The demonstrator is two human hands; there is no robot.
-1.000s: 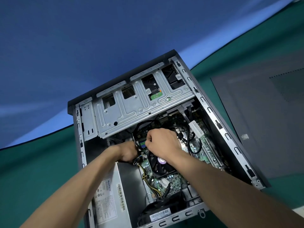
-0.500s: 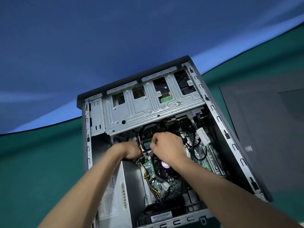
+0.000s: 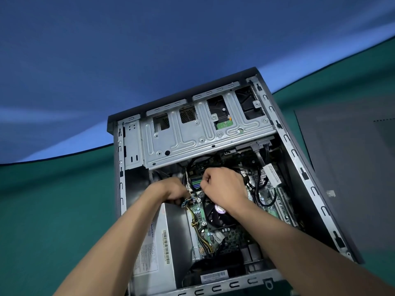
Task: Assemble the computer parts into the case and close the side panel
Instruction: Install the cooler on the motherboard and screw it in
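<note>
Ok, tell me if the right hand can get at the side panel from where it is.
Probably yes: the side panel lies flat on the mat right of the case, uncovered, though the right hand is busy inside.

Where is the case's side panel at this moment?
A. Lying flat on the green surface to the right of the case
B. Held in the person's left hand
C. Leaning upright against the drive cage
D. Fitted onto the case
A: the dark grey side panel lies flat on the green surface right of the open case, while both hands work inside.

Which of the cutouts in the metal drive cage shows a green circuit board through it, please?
The second cutout from the right: a green board shows at its lower edge, while the other openings in the drive cage show only dark interiors.
</note>
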